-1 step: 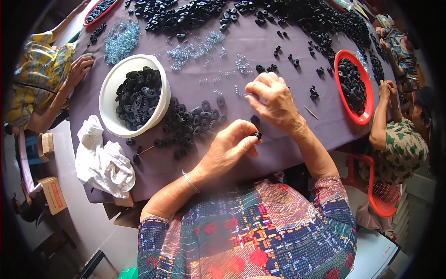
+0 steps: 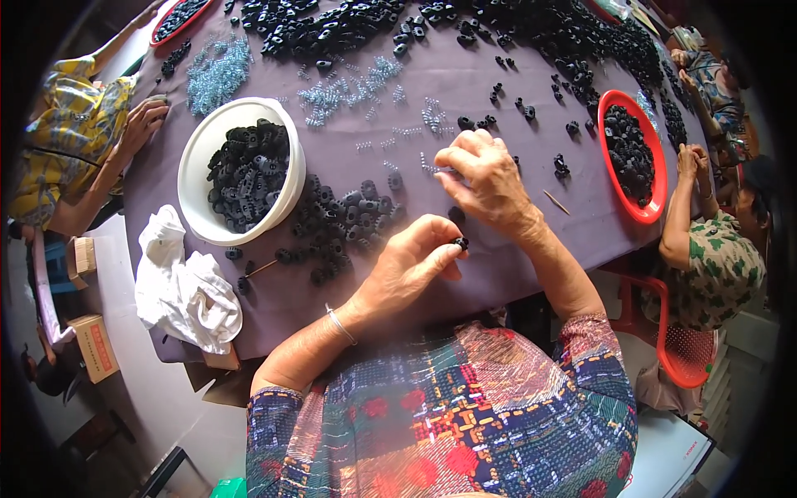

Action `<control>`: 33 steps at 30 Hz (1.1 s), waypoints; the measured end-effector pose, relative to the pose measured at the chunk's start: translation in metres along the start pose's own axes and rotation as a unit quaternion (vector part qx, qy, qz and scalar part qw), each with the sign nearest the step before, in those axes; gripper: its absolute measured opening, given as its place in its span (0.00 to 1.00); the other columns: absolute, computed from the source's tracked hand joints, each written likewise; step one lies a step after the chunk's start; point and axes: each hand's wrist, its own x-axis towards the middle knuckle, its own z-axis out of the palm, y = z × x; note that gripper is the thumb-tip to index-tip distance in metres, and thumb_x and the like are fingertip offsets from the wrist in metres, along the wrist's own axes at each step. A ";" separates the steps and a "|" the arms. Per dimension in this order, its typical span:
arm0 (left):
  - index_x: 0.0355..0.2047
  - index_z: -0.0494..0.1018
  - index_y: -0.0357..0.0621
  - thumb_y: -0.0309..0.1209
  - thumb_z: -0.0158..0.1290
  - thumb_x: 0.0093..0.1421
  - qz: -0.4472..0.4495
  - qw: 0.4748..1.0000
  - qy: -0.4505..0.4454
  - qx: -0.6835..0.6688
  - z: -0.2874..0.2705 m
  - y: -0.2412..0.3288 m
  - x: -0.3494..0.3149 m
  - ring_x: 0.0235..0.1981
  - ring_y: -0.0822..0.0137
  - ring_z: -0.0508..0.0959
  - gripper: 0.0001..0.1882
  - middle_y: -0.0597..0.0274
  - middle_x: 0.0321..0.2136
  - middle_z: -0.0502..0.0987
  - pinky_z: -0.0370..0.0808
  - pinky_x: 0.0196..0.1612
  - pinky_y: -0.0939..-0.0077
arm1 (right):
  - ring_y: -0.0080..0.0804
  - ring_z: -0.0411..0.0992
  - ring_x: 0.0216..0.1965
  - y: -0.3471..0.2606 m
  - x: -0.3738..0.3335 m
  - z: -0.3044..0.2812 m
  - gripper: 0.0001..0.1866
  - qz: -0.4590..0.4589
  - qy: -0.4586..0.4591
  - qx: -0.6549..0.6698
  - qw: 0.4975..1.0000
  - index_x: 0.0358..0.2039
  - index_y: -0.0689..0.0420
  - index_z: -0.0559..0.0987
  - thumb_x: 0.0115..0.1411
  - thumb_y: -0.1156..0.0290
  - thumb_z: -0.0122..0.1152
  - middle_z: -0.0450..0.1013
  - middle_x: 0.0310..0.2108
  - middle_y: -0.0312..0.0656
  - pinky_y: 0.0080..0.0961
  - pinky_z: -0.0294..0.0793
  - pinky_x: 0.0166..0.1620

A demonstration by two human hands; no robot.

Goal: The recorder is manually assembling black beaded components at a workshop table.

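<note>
— What's in front of me, biggest first?

— The bench (image 2: 465, 75) under its purple cloth fills the view, strewn with black plastic parts and small clear springs. On my left stands a white bowl (image 2: 199, 158) heaped with black parts, and just right of it lies a loose pile of black parts (image 2: 344, 224) on the cloth. A red tray (image 2: 656, 178) with more of them sits well off to my right, near another person's hands. A white rag (image 2: 178, 286) hangs over the bench's near-left edge.

— And my hands?

— My left hand (image 2: 407, 266) is narrowed to a pinch, thumb and forefinger closed on one small black part (image 2: 459, 243), held just above the cloth near the bench's front edge. My right hand (image 2: 486, 178) rests curled on the cloth just beyond it, fingertips down among the clear springs (image 2: 432, 116); I cannot tell whether it grips anything

— How close are the two?

— Near, not touching, the small black part between them
</note>
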 end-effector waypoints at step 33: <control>0.41 0.71 0.34 0.24 0.52 0.61 0.054 0.984 0.165 0.046 -0.001 0.002 0.002 0.29 0.75 0.77 0.09 0.62 0.31 0.76 0.76 0.34 0.81 | 0.25 0.73 0.32 -0.001 -0.030 -0.022 0.08 0.073 -0.039 0.463 0.883 0.30 0.62 0.77 0.48 0.85 0.61 0.74 0.28 0.39 0.21 0.72 0.36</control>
